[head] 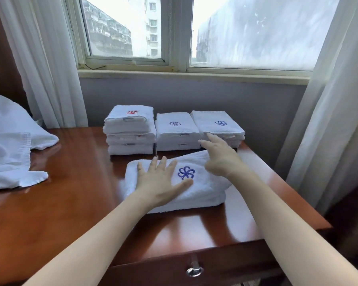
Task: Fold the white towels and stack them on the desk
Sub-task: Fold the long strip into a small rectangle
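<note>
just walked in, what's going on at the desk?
A person is folding white towels on the desk. The left hand lies flat on a folded towel with a blue logo, near the front edge. The right hand, fingers extended, reaches toward the right stack; I can't tell if it touches. The middle stack and left stack stand beside it at the back. Unfolded linen lies at the far left.
</note>
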`<action>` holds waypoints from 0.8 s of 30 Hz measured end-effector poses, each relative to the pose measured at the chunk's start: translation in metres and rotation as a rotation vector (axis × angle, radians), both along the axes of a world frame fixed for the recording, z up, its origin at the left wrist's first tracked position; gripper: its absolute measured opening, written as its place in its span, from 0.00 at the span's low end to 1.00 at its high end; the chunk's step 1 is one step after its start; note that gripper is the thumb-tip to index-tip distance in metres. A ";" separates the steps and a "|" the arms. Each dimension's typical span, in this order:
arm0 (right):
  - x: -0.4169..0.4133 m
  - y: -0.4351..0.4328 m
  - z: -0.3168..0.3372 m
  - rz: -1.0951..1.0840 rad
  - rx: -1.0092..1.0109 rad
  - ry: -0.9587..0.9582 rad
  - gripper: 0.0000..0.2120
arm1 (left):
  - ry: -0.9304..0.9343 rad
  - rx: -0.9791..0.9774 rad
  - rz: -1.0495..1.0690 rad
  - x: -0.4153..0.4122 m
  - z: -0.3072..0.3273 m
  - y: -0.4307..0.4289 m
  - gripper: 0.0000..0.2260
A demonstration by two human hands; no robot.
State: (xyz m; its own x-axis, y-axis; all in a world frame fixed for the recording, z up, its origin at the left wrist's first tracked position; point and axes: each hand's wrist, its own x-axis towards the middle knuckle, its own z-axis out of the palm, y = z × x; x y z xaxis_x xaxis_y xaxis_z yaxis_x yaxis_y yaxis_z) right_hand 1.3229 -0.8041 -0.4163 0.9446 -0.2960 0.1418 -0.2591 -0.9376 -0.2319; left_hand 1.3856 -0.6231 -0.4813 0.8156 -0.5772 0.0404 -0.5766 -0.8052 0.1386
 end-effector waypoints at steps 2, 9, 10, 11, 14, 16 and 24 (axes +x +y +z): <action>0.009 0.004 0.002 0.107 -0.012 0.024 0.32 | -0.001 -0.016 -0.013 0.001 0.000 0.001 0.45; 0.014 0.012 -0.040 0.140 0.182 -0.050 0.18 | 0.013 -0.101 -0.134 0.011 0.000 0.019 0.37; 0.014 0.014 -0.042 0.122 0.186 -0.070 0.18 | 0.012 -0.121 -0.154 0.014 0.001 0.021 0.34; 0.014 0.015 -0.042 0.105 0.170 -0.063 0.17 | 0.010 -0.148 -0.175 0.017 0.002 0.023 0.32; 0.010 0.021 -0.039 0.058 0.111 0.033 0.19 | 0.038 -0.273 -0.238 0.024 0.006 0.033 0.23; 0.004 0.023 -0.034 0.037 0.162 0.070 0.18 | 0.043 -0.389 -0.255 0.026 0.008 0.042 0.17; -0.014 0.023 -0.024 0.050 0.332 0.211 0.27 | -0.150 -0.507 -0.052 0.015 0.017 0.060 0.09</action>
